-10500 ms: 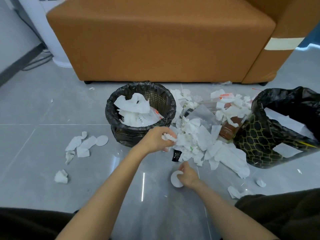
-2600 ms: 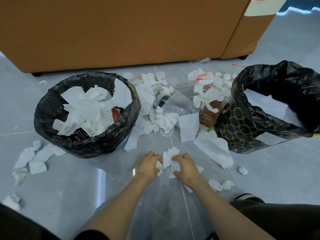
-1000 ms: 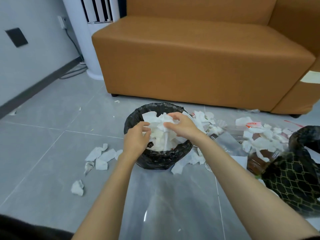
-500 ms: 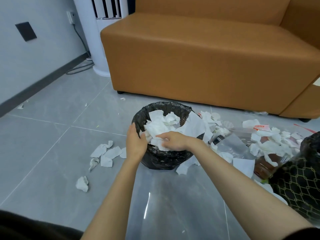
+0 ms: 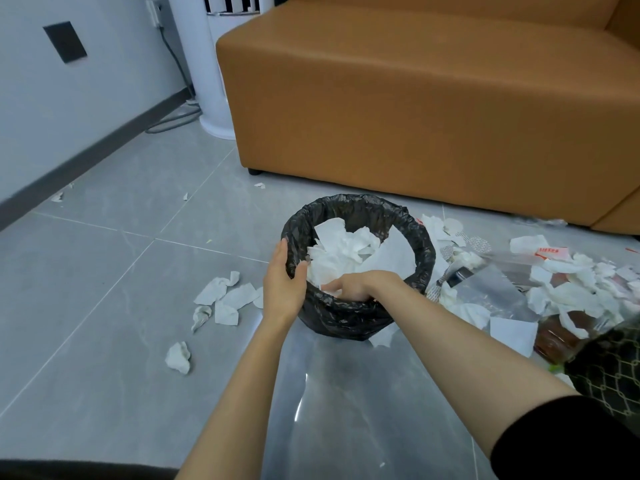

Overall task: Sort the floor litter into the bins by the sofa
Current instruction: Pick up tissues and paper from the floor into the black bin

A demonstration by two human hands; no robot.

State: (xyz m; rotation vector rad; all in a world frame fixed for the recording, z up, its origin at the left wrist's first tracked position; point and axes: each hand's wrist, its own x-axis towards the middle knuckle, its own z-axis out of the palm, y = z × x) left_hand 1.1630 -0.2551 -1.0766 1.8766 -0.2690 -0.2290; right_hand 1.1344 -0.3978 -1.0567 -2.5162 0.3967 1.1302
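Head view: your L hand [image 5: 282, 289] is on the near-left rim of the bin [image 5: 360, 317]. Its thumb hooks over the black liner to the inside, and the fingers [image 5: 282, 251] lie nearly straight up the outside, so the rim is pinched between them.

Your R hand [image 5: 356, 285] is inside the bin at the near edge, knuckles up, wrist over the rim. Its fingers [image 5: 330, 289] point left and dig into the tissues [image 5: 346, 251], which fill the bin nearly to the top. The tips are buried, so can't tell if they grip a piece or just press down.

The bin stands on the floor [image 5: 104, 306], in front of the sofa [image 5: 415, 98].

More litter is on the floor:
- White scraps [image 5: 225, 299] lie just left of your L hand, not touching it.
- One wad [image 5: 178, 356] lies nearer you.
- A big pile [image 5: 571, 292] of tissue w/ a clear bag [image 5: 491, 285] spreads right of the bin.
- The pile reaches the 2nd bin [image 5: 609, 372] at the right edge, well apart from both hands.
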